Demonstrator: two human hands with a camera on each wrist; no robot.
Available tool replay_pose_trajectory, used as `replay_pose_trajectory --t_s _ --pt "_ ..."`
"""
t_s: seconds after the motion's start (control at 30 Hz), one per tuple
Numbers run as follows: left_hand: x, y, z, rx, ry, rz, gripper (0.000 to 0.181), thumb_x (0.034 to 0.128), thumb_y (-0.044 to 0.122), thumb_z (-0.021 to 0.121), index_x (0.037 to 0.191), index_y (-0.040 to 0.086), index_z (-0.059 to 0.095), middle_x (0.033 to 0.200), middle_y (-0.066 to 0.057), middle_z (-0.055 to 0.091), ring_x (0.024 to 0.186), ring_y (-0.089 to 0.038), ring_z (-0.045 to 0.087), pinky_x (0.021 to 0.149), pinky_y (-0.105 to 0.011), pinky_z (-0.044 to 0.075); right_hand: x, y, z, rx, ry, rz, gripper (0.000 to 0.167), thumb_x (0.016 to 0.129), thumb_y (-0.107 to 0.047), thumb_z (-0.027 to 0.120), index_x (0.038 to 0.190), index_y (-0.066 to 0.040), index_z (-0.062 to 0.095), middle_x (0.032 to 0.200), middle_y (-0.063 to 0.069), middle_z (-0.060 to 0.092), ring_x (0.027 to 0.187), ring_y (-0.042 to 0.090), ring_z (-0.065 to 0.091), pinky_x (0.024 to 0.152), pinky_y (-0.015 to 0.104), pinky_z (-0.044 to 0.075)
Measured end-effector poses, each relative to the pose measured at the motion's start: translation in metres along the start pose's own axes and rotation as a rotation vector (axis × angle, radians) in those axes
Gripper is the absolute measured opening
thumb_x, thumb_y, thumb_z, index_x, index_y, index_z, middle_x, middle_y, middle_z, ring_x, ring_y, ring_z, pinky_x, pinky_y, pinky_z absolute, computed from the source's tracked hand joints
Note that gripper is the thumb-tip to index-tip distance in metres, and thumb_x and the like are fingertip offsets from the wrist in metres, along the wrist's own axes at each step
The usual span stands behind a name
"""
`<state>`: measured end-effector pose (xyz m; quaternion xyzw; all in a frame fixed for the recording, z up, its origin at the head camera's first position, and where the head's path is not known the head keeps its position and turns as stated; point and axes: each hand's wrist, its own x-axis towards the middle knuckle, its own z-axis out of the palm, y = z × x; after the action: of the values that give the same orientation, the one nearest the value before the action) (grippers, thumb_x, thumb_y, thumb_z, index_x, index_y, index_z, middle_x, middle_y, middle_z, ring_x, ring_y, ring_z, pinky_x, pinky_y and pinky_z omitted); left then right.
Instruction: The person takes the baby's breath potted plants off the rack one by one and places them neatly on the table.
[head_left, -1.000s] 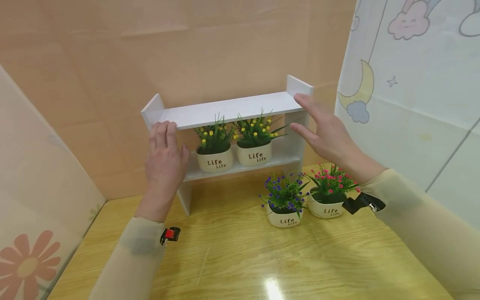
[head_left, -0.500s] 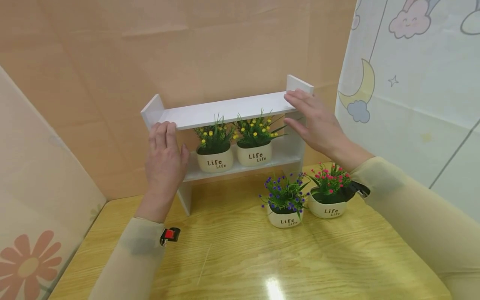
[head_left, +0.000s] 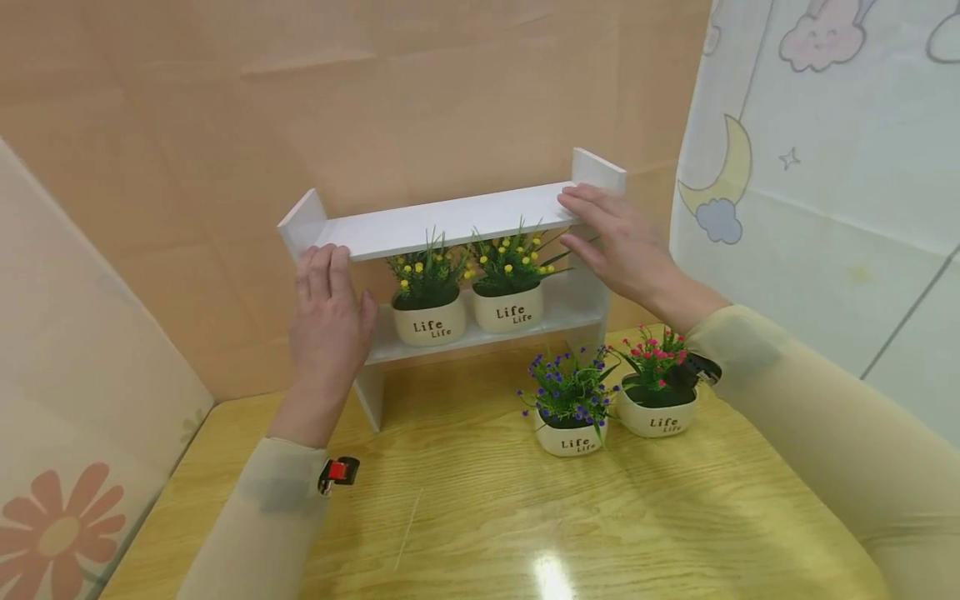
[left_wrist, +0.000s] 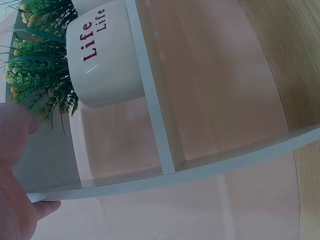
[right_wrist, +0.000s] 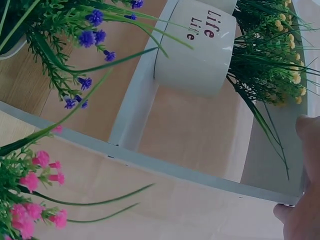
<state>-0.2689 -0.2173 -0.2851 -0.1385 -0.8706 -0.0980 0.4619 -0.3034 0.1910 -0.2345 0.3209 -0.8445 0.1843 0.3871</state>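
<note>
A white two-tier shelf [head_left: 450, 221] stands on the wooden table. At its left end my left hand [head_left: 326, 321] grips the front corner; in the left wrist view the fingers [left_wrist: 15, 130] straddle the side board. My right hand [head_left: 626, 242] holds the right end, fingers over the top board and thumb below its front edge. On the middle board sit two cream pots with yellow flowers, the left pot [head_left: 429, 323] and the right pot [head_left: 508, 308]. A pot with purple flowers [head_left: 572, 437] and one with pink flowers [head_left: 658, 417] stand on the table at right.
The wooden table [head_left: 450, 517] meets an orange backdrop [head_left: 450, 100] behind the shelf. A white patterned panel [head_left: 840, 250] stands on the right, and a flower-printed panel [head_left: 67, 400] on the left. My right sleeve [head_left: 795, 392] passes close above the pink flowers.
My right hand has moved left and inward along the shelf's right end, onto the top board. My left hand stays in place, and the pots have not moved.
</note>
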Motion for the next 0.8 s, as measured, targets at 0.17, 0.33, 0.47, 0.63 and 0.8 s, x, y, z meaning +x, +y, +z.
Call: replay_pose_trajectory --t_s 0.17,0.33,0.47,0.63,0.8 --pt "-0.001 -0.001 0.0 -0.002 -0.002 -0.004 0.062 0.1022 0.01 0.069 0.155 -0.002 0.039 0.156 -0.022 0.043 0.156 -0.042 0.033 0.111 -0.058 0.055 -0.001 0.003 0.008 0.0 -0.009 -0.016 0.051 0.101 -0.008 0.081 0.149 0.001 0.065 0.155 0.02 0.062 0.15 0.04 0.052 0.129 0.052 0.036" --pt "0.001 0.0 0.0 -0.005 -0.011 0.004 0.063 0.1025 0.01 0.07 0.155 -0.002 0.038 0.156 -0.023 0.042 0.156 -0.042 0.033 0.123 -0.054 0.044 -0.005 0.006 0.01 -0.008 0.008 -0.028 0.05 0.101 -0.008 0.081 0.148 0.001 0.065 0.153 0.019 0.063 0.148 0.04 0.053 0.128 0.053 0.038" --pt "0.001 0.001 -0.002 -0.023 -0.006 -0.002 0.062 0.1022 0.01 0.07 0.155 -0.003 0.039 0.155 -0.023 0.043 0.155 -0.043 0.034 0.112 -0.058 0.054 -0.006 0.007 0.012 -0.004 0.03 -0.033 0.05 0.1 -0.007 0.082 0.147 0.0 0.066 0.152 0.018 0.065 0.144 0.039 0.057 0.124 0.053 0.042" --pt "0.001 0.001 -0.005 -0.074 -0.014 -0.027 0.063 0.1021 0.011 0.07 0.157 -0.001 0.04 0.157 -0.02 0.043 0.157 -0.041 0.032 0.078 -0.064 0.062 -0.005 0.006 0.014 0.014 0.045 -0.02 0.048 0.1 -0.007 0.082 0.145 -0.002 0.067 0.15 0.016 0.066 0.142 0.038 0.058 0.124 0.052 0.042" --pt "0.002 0.0 -0.009 -0.099 -0.044 -0.022 0.063 0.103 0.012 0.069 0.158 -0.002 0.041 0.159 -0.022 0.042 0.158 -0.042 0.031 0.1 -0.067 0.058 -0.005 0.006 0.015 0.02 0.046 -0.011 0.045 0.1 -0.006 0.082 0.143 -0.002 0.068 0.149 0.015 0.067 0.142 0.038 0.058 0.125 0.05 0.042"
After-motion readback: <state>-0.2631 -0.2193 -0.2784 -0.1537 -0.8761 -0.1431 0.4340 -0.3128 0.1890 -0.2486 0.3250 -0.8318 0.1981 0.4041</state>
